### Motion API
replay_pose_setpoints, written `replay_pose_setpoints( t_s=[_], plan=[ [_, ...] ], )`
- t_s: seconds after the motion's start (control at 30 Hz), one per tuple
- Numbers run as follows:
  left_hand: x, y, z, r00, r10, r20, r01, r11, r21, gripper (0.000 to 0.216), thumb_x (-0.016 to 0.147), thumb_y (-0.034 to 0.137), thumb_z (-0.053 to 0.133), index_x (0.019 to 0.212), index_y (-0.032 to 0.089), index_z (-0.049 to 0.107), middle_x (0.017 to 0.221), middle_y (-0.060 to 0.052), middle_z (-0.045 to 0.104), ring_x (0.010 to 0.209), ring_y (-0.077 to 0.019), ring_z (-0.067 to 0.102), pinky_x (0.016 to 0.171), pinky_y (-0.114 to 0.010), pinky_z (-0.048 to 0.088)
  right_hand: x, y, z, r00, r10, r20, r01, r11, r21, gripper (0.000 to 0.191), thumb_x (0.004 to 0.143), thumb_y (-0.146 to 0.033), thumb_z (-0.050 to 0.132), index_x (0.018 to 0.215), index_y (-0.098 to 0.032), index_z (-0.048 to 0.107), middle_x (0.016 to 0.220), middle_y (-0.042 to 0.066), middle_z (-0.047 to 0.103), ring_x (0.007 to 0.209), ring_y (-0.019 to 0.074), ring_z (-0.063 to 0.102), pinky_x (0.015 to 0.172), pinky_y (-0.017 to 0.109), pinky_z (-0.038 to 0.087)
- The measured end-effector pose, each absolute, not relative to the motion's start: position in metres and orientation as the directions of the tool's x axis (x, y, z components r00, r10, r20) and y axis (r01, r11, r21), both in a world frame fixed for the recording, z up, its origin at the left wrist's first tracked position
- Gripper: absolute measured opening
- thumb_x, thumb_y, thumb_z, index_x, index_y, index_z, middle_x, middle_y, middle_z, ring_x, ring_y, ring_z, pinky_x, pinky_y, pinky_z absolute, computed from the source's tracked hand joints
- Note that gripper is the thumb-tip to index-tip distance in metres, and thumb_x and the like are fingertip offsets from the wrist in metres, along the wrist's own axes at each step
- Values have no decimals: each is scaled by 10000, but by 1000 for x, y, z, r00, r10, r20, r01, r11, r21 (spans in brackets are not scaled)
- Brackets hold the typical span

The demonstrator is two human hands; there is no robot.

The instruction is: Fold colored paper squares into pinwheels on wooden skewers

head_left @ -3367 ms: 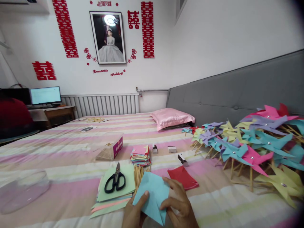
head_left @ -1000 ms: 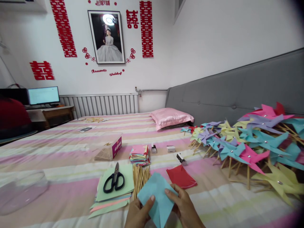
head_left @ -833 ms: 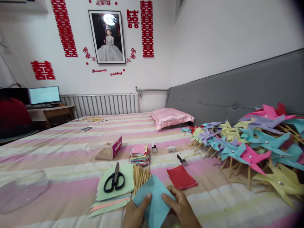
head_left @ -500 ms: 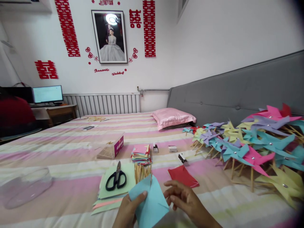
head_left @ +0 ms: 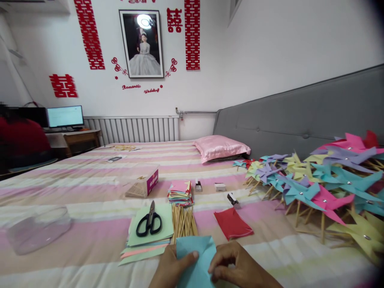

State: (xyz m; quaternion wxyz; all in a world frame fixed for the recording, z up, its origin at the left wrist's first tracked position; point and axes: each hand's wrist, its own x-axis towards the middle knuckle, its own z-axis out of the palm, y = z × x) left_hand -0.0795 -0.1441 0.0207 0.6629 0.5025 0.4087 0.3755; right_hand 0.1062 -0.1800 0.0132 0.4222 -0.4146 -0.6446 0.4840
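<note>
indoors, striped bed [head_left: 75,192], grey headboard [head_left: 300,116], white wall [head_left: 270,44]

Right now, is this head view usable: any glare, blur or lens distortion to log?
Head view: soft, even light, faint shadows; a round lamp glare on the framed photo; dark corners at the right, where the pinwheels go soft; the left hand and right hand on the blue paper are cut off by the bottom edge.

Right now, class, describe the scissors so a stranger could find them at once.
On the striped bed, find the paper stack left of the bundle of wooden sticks. The scissors lie shut on its green top sheet, the only black-handled thing there.
</note>
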Motion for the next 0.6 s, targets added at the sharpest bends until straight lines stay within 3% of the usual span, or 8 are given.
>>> replay_pose_setpoints(
  t_s=[0.6],
  plan=[
    [-73,-146,13,452,885,-117,-27,144,989,412,555,479,698,613,74,656,523,-29,563,490,-109,446,512,-237,380,101,-176,5,-199,973,119,216,161,-963,128,630,-254,685,588,-134,675,526,1,603,512,117,508,478,202,346]
  ],
)
